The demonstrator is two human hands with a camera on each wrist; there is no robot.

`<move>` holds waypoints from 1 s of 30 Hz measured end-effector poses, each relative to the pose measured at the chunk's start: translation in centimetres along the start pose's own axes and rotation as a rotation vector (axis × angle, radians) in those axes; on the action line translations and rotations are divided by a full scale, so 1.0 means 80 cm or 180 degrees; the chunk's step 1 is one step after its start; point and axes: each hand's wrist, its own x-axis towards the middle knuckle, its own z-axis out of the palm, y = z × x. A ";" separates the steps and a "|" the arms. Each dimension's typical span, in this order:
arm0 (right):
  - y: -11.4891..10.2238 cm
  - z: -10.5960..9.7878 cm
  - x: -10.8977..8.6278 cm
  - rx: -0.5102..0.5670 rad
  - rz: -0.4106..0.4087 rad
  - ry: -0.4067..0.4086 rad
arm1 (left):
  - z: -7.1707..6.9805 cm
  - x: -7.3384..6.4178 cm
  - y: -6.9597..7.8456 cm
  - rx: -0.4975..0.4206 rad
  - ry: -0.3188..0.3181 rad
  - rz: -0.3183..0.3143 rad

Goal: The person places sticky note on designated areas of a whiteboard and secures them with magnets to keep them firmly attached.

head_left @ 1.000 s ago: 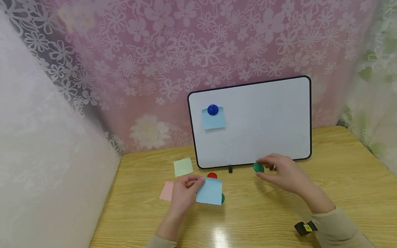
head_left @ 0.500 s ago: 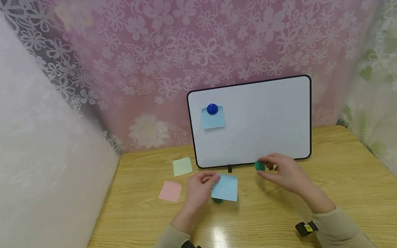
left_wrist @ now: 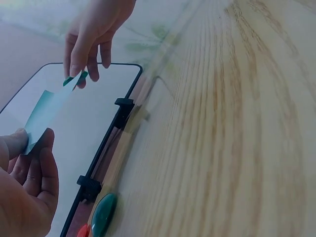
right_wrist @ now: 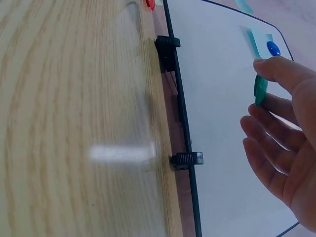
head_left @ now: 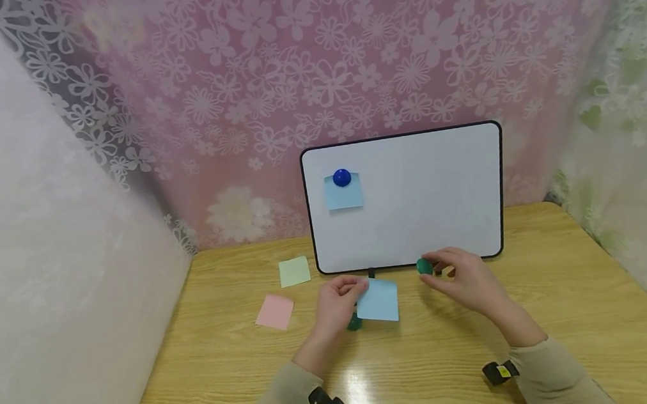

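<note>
My left hand point(head_left: 333, 310) pinches a light blue sticky note point(head_left: 378, 301) by its upper left corner, holding it over the table in front of the whiteboard point(head_left: 433, 199). Between thumb and fingertips, my right hand point(head_left: 472, 285) grips a round green magnet point(head_left: 424, 266) near the board's lower edge. On the board's upper left, a blue magnet point(head_left: 341, 177) pins another blue note point(head_left: 344, 197). A second green magnet point(head_left: 354, 322) lies on the table, partly hidden by the left hand. Next to it, a red magnet point(left_wrist: 83, 230) shows only in part in the left wrist view.
A pale green note point(head_left: 294, 272) and a pink note point(head_left: 275, 312) lie on the wooden table point(head_left: 216, 365) left of the board. Black clip feet point(right_wrist: 187, 159) support the board's bottom edge. A flowered pink backdrop point(head_left: 246, 106) stands behind.
My left hand has carried the blue note rightward toward the right hand, uncovering the pink note. The red magnet is now hidden in the head view. The right hand has barely moved.
</note>
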 end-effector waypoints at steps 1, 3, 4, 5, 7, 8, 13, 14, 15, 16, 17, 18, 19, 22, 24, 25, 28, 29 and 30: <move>-0.001 0.000 0.000 0.0013 -0.0008 0.0019 | 0.002 0.000 0.000 0.0011 0.0005 0.0001; -0.001 -0.001 -0.001 0.0047 -0.0014 0.0060 | 0.005 -0.001 0.000 0.0055 -0.0005 0.0015; -0.001 0.000 -0.001 0.0069 -0.0018 0.0082 | 0.007 -0.001 0.000 0.0079 -0.0015 0.0025; -0.002 -0.001 -0.001 0.0089 -0.0018 0.0104 | 0.009 -0.001 -0.001 0.0099 -0.0024 0.0030; -0.002 0.000 -0.002 0.0107 -0.0011 0.0148 | 0.012 -0.001 -0.002 0.0098 -0.0052 0.0031; -0.001 0.000 -0.003 0.0104 0.0002 0.0163 | 0.014 -0.001 -0.003 0.0085 -0.0067 0.0028; 0.002 0.002 -0.005 0.0110 0.0046 0.0228 | 0.020 0.000 -0.008 -0.0030 -0.0087 0.0030; 0.003 0.003 -0.006 0.0117 0.0049 0.0233 | 0.021 0.000 -0.009 -0.0039 -0.0082 0.0023; 0.004 0.003 -0.006 0.0124 0.0054 0.0240 | 0.022 0.000 -0.010 -0.0042 -0.0075 0.0010; 0.005 0.004 -0.007 0.0116 0.0057 0.0246 | 0.022 0.001 -0.010 -0.0031 -0.0069 -0.0009; 0.005 0.004 -0.007 0.0111 0.0057 0.0251 | 0.022 0.002 -0.010 -0.0013 -0.0061 -0.0015; 0.006 0.004 -0.007 0.0096 0.0060 0.0257 | 0.023 0.003 -0.010 0.0002 -0.0055 -0.0034; 0.007 0.004 -0.007 0.0092 0.0057 0.0268 | 0.023 0.004 -0.009 0.0020 -0.0054 -0.0045; 0.008 0.003 -0.007 0.0080 0.0042 0.0337 | 0.023 0.010 -0.005 0.0071 -0.0044 -0.0050; 0.008 0.002 -0.005 0.0082 0.0035 0.0401 | 0.024 0.015 -0.002 0.0108 -0.0046 -0.0026; 0.008 0.001 -0.005 0.0094 0.0035 0.0439 | 0.025 0.018 0.000 0.0136 -0.0053 -0.0007; 0.006 -0.002 -0.002 0.0117 0.0027 0.0540 | 0.027 0.024 0.007 0.0202 -0.0084 0.0062; 0.005 -0.003 -0.001 0.0119 0.0022 0.0576 | 0.028 0.026 0.009 0.0217 -0.0098 0.0078; 0.004 -0.004 0.000 0.0135 0.0015 0.0613 | 0.029 0.027 0.012 0.0237 -0.0110 0.0085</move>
